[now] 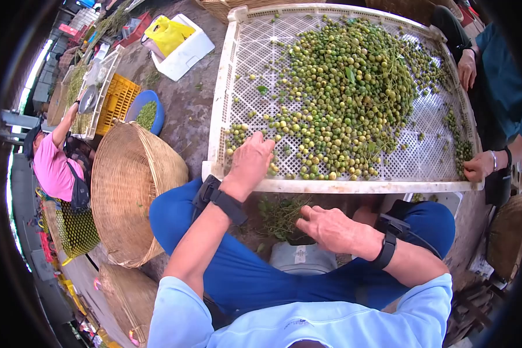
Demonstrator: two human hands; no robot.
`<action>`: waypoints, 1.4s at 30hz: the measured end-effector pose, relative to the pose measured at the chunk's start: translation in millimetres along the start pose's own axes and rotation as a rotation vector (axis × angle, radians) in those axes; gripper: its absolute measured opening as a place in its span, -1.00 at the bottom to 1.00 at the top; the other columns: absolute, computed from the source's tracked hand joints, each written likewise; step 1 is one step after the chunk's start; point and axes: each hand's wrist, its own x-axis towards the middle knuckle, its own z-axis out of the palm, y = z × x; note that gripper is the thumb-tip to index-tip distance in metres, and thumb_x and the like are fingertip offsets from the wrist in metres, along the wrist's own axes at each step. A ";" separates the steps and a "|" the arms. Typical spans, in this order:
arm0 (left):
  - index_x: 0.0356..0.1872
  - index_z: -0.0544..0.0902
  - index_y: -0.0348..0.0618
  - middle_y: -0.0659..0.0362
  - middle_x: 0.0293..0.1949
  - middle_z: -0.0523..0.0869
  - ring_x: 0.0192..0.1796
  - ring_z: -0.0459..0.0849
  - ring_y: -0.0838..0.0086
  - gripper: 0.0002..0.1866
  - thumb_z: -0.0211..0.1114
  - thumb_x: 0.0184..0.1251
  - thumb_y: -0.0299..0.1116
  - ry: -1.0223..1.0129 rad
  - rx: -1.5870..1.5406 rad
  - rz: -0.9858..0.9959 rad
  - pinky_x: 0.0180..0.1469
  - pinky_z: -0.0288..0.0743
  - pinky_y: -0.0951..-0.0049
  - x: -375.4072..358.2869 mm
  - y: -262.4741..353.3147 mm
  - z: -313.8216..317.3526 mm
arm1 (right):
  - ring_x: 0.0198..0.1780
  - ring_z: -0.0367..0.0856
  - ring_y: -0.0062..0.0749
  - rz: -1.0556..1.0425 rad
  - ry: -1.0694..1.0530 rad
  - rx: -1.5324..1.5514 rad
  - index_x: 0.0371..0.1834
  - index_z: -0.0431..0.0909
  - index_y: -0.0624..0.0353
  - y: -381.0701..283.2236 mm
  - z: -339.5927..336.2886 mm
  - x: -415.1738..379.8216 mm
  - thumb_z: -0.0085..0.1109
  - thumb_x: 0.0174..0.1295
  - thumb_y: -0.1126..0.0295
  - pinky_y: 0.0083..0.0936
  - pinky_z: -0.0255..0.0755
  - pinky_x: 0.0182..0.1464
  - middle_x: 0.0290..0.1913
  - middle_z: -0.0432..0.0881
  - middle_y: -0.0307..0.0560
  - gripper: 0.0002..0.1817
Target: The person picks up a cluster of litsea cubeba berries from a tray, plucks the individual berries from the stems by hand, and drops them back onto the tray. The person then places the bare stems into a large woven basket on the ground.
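A heap of small round green and yellowish fruits (354, 87) lies on a white mesh tray (261, 40). My left hand (250, 163) rests over the tray's near left rim, its fingers curled down among loose fruits; what they grip is hidden. Below the near rim, my right hand (336, 229) hovers with fingers partly stretched and nothing visible in them. Its fingertips are beside a bunch of thin green stems (284, 217), above a grey bucket (303, 259) between my knees.
At the right, a co-worker's hand (481, 166) touches fruits by the tray's edge; their other hand (467, 69) is farther back. Left of me stand a large wicker basket (119, 191), a blue basin (156, 124) and a white foam box (185, 58). A person in pink (55, 168) works beyond.
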 end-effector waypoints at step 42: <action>-0.57 0.31 -0.29 -0.14 -0.65 0.41 -0.51 0.45 -0.08 -0.93 0.00 -0.01 -0.55 0.407 -0.410 -0.025 -0.49 0.29 0.09 4.3 -8.7 -11.3 | -0.55 0.34 -0.62 0.390 0.576 0.566 -0.52 0.43 0.30 62.8 -57.2 86.4 0.01 0.08 0.40 -0.54 0.30 -0.47 -0.65 0.41 -0.19 -0.84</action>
